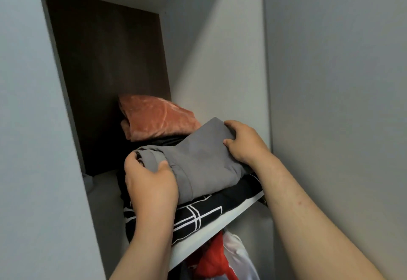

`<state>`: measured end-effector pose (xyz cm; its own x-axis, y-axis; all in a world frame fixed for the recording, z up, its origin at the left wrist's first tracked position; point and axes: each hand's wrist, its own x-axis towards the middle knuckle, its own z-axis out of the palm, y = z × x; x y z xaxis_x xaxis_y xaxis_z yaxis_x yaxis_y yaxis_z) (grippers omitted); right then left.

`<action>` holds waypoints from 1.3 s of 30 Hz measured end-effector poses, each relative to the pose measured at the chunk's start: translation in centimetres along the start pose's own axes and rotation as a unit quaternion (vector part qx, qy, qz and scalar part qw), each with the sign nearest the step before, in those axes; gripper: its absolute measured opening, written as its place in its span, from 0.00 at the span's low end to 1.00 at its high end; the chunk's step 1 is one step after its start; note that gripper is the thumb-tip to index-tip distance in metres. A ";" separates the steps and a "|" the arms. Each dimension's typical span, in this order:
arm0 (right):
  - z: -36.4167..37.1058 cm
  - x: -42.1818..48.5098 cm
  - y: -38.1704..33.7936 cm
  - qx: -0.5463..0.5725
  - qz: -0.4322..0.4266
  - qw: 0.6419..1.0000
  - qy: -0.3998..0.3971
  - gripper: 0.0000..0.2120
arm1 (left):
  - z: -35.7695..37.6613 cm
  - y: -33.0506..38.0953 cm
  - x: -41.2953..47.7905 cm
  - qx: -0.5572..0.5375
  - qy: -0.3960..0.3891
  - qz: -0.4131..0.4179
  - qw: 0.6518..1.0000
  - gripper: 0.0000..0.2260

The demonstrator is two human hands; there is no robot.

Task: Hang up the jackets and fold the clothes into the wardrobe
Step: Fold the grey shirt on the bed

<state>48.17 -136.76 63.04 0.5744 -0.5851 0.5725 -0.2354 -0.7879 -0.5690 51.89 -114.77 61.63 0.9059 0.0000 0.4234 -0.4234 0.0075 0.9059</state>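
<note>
A folded grey garment (198,158) lies on top of a folded black garment with white lines (198,211) on the white wardrobe shelf (222,224). My left hand (149,182) grips the grey garment's near left corner, thumb on top and fingers curled round the rolled edge. My right hand (244,141) holds its far right edge, fingers curled over the fold. Both forearms reach up from the bottom of the frame.
A rust-coloured velvet bundle (154,116) sits behind the stack against the dark brown back panel (105,70). Grey wardrobe walls close in on the left (33,125) and right (220,59). Red and white clothes (218,260) hang below the shelf.
</note>
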 end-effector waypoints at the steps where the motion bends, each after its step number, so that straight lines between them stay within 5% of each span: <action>1: 0.0 0.0 0.2 -0.029 0.003 1.000 0.000 0.25 | 0.0 0.0 -0.5 0.046 0.011 0.031 0.998 0.28; 3: -0.1 -0.2 0.5 -0.117 0.012 0.993 0.008 0.23 | -0.2 0.3 -1.9 0.169 0.023 0.172 0.970 0.29; 6: -0.5 -0.1 0.1 -0.142 -0.021 0.989 0.032 0.19 | 1.0 0.5 -2.6 0.292 -0.066 0.334 0.894 0.22; 12: 0.7 0.0 -1.9 -0.099 -0.098 0.985 -0.105 0.18 | 3.1 -0.7 -0.1 0.505 -0.222 0.196 0.811 0.21; 18: 2.5 -1.6 -0.7 -0.171 -0.048 0.958 -0.225 0.22 | 3.1 -2.3 -1.8 0.565 -0.219 0.185 0.773 0.24; 30: 2.4 -2.0 -1.1 -0.139 0.027 0.955 -0.261 0.22 | 3.1 -2.9 -1.9 0.591 -0.220 0.205 0.748 0.25; 35: 3.3 -5.4 0.9 -0.029 0.018 0.998 0.051 0.17 | 2.1 -4.4 -2.8 0.441 -0.163 0.318 0.823 0.16; 39: 3.7 -11.2 2.7 0.011 -0.026 0.994 0.105 0.17 | 1.5 -5.5 -5.3 0.136 -0.173 0.424 0.879 0.13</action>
<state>44.00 -131.61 52.85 0.4082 -0.5724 0.7112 -0.1907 -0.8153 -0.5467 49.44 -116.34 54.39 0.2299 -0.4142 0.8807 -0.9732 -0.0875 0.2129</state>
